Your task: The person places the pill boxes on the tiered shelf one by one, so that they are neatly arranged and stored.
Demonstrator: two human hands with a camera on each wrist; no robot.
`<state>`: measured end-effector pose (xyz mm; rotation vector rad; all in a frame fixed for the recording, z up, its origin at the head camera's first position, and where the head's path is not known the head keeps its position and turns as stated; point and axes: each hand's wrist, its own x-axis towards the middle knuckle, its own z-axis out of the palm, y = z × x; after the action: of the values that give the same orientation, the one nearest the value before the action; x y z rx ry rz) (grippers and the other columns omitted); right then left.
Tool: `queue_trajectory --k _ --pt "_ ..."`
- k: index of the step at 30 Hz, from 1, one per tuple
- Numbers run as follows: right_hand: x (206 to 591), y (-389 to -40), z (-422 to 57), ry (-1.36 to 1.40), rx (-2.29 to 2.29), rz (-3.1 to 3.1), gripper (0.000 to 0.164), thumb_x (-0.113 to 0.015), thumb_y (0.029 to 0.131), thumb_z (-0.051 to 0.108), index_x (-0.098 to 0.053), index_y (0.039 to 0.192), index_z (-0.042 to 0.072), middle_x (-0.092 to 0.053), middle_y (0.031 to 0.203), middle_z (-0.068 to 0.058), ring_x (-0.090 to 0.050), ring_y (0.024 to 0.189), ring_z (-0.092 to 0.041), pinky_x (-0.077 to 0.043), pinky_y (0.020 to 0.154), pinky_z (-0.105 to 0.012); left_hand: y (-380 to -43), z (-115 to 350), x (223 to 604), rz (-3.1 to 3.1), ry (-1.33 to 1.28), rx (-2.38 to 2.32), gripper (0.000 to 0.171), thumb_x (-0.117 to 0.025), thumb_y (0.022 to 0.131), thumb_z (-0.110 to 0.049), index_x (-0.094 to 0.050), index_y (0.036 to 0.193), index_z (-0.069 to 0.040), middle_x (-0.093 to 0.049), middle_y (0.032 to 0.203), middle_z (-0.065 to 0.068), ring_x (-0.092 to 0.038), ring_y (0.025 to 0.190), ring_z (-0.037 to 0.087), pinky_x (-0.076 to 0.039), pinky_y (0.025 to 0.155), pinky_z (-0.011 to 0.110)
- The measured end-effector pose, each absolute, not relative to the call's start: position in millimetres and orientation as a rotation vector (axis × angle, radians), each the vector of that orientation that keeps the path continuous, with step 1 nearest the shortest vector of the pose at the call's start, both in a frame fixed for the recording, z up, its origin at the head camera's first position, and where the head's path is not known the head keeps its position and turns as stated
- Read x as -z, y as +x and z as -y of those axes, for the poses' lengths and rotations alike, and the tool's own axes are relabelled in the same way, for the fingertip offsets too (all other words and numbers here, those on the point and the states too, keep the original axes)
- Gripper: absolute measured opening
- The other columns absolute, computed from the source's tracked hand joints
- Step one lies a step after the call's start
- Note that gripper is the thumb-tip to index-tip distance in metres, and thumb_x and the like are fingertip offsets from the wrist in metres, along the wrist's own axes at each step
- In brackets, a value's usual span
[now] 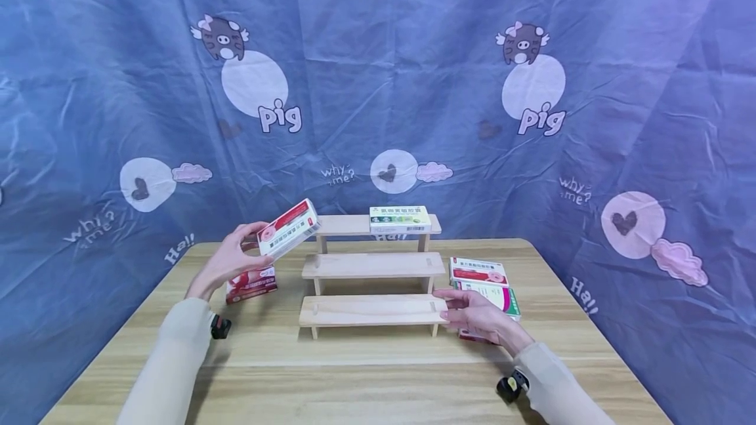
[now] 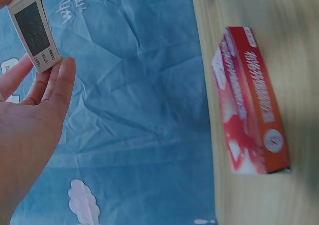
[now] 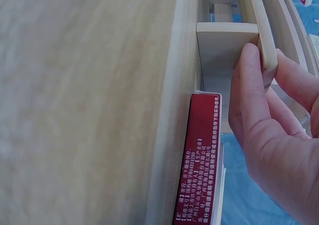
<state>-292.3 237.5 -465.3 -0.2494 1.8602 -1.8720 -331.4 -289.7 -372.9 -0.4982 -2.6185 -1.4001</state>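
Sleeves [image 1: 174,349] over counter [image 1: 354,392]: left hand [image 1: 229,260] grasps box [image 1: 289,229], right hand [image 1: 481,317] pinches stand [image 1: 372,307].
Slack fingers could drop the tilted box; a tug could shift the stand.

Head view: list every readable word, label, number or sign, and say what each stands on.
"pig": backdrop cloth, twice.
"why me?": the cloth, at left, middle and right.
"Ha!!": the cloth, at left, middle and right.
"氨咖黄敏胶囊": yellow-green box on the top shelf.
Too small or blurred to read surely: print on the held box in the left hand, red box and boxes beside the right hand.
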Motion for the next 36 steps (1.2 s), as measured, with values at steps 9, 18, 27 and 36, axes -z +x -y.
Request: queue_trajectory --k 9,18,27,36 --pt "465.8 -294.3 -238.1 -0.242 1.85 -1.892 0.059 -0.063 0.092 0.002 -0.041 0.146 0.0 -0.054 0.119 -0.014 -0.065 0.099 -0.017 -0.059 0.087 -0.036 -344.0 274.5 369.4 2.592 -0.534 1.436 0.078 -0.083 0.077 -0.015 -0.044 0.144 -0.006 -0.046 0.137 0.021 -0.054 0.122 0.039 -0.053 0.089 0.024" --pt "465.6 -293.1 -238.0 -0.238 1.86 -1.883 0.06 -0.063 0.091 0.001 -0.04 0.147 0.0 -0.056 0.119 -0.014 -0.066 0.099 -0.018 -0.059 0.088 -0.036 -351.6 255.7 359.3 2.546 -0.543 1.506 0.081 -0.083 0.076 -0.013 -0.044 0.145 -0.004 -0.052 0.139 0.021 -0.055 0.123 0.035 -0.053 0.091 0.021" --pt "463.3 -293.7 -238.6 -0.239 1.855 -1.886 0.061 -0.063 0.092 0.002 -0.039 0.147 0.0 -0.055 0.122 -0.014 -0.066 0.101 -0.018 -0.058 0.09 -0.038 -359.7 241.4 354.4 2.489 -0.564 1.708 0.077 -0.08 0.079 -0.006 -0.042 0.145 0.001 -0.052 0.14 0.027 -0.052 0.127 0.041 -0.055 0.086 0.019" --pt "463.1 -292.4 -238.4 -0.252 1.852 -1.88 0.06 -0.062 0.093 0.002 -0.037 0.148 -0.001 -0.056 0.123 -0.014 -0.065 0.102 -0.02 -0.057 0.091 -0.04 -366.6 222.5 352.7 2.428 -0.651 1.826 0.072 -0.075 0.079 0.004 -0.042 0.143 0.005 -0.047 0.142 0.03 -0.048 0.13 0.043 -0.054 0.092 0.021"
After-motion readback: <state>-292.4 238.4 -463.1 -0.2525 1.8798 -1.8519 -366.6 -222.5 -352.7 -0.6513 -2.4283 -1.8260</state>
